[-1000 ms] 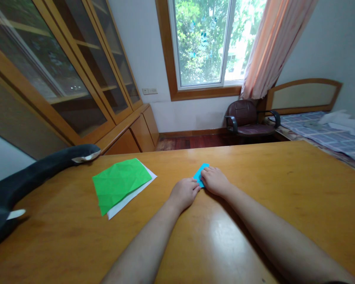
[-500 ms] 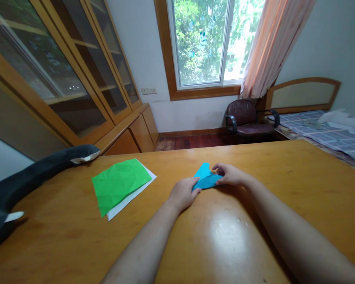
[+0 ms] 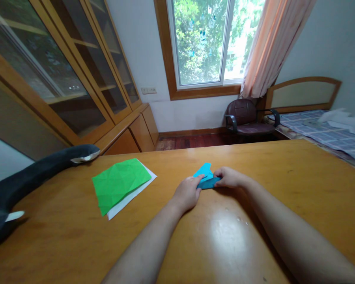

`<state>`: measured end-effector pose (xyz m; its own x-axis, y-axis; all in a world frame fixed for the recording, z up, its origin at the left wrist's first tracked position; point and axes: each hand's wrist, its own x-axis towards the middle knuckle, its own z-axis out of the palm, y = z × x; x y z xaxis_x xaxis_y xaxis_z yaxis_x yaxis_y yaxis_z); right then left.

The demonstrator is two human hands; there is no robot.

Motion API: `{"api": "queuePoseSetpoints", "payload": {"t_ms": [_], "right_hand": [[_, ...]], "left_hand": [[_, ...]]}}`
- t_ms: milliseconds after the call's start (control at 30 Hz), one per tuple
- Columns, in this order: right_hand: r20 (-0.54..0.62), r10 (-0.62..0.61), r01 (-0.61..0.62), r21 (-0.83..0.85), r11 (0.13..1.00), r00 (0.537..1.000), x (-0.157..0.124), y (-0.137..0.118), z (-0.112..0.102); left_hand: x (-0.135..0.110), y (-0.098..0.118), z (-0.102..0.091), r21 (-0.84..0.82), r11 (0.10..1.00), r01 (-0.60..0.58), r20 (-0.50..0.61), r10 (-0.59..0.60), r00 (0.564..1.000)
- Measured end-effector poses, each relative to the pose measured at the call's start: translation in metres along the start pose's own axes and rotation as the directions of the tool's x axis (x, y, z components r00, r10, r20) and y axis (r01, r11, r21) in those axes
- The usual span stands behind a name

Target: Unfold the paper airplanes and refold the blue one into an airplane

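Observation:
A folded sheet of blue paper (image 3: 205, 172) lies on the wooden table, its near edge turned up in a darker strip. My left hand (image 3: 188, 192) grips the paper's left side, with its fingers over the top and the thumb at the near edge. At the right end of the strip, my right hand (image 3: 227, 177) pinches the paper between thumb and fingers. Part of the paper is hidden under both hands. Farther left, a creased green sheet (image 3: 121, 183) rests on a white sheet (image 3: 131, 202).
A dark, curved armrest-like object (image 3: 44, 171) runs along the table's left side. Beyond the table (image 3: 284, 169) stand a glass-fronted cabinet (image 3: 85, 90), a maroon armchair (image 3: 244, 114) and a bed (image 3: 322, 130) with a checked cover.
My right fingers have closed down onto the blue paper's right end, and the near flap now looks narrower and raised. My left hand has shifted slightly to the right.

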<state>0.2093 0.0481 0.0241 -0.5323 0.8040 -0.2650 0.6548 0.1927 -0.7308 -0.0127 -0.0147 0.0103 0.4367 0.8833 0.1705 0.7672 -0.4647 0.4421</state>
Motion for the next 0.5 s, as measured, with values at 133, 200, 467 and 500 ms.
{"api": "queuePoseSetpoints", "payload": {"t_ms": [133,200,467,500], "right_hand": [[0.011,0.023,-0.023,-0.023,0.999,1.000,-0.002,-0.003,-0.003],[0.012,0.030,-0.029,-0.046,0.998,0.999,-0.002,-0.004,-0.003],[0.005,0.016,-0.015,-0.129,0.992,1.000,-0.003,-0.013,-0.003],[0.006,0.018,-0.017,-0.135,0.991,1.000,-0.004,-0.014,-0.003]], "left_hand": [[0.001,0.002,0.000,-0.033,0.994,0.103,0.005,-0.103,0.995],[0.002,0.002,0.001,-0.057,0.988,0.143,0.012,-0.143,0.990],[0.002,0.000,0.004,-0.098,0.982,0.162,0.033,-0.160,0.987],[0.002,0.000,0.004,-0.098,0.982,0.162,0.039,-0.159,0.986]]}}
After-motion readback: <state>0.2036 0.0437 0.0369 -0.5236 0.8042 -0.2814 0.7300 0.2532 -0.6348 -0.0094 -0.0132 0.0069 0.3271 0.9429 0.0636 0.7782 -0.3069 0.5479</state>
